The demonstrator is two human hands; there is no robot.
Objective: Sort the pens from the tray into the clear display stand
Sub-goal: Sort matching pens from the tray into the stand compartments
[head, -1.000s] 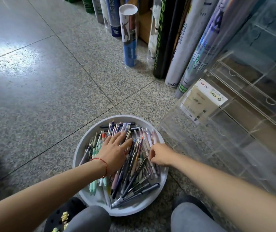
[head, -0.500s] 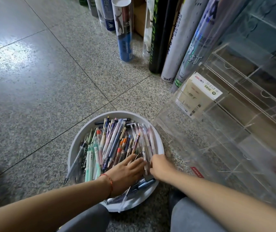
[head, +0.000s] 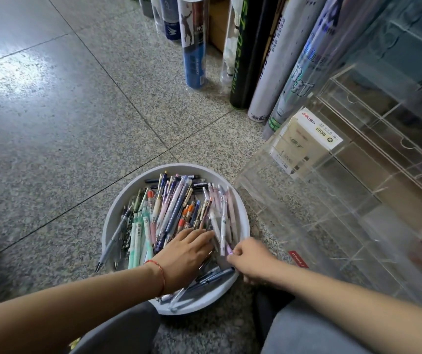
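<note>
Over the tray (head: 176, 166), pinching a pale pen (head: 222, 226) in the right hand (head: 252, 260), pressing the pens (head: 169, 208) with a flat left hand (head: 184, 254); may drag tangled neighbours out

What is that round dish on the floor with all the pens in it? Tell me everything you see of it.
The tray is round, shallow and pale grey-white, seemingly plastic, with a low raised rim. It sits flat on the speckled floor, beside the clear display stand. A heap of pens fills it, a few tips poking over its near-left rim. The left hand rests flat on the pens; the right hand pinches a pale pen at its right side.
</note>
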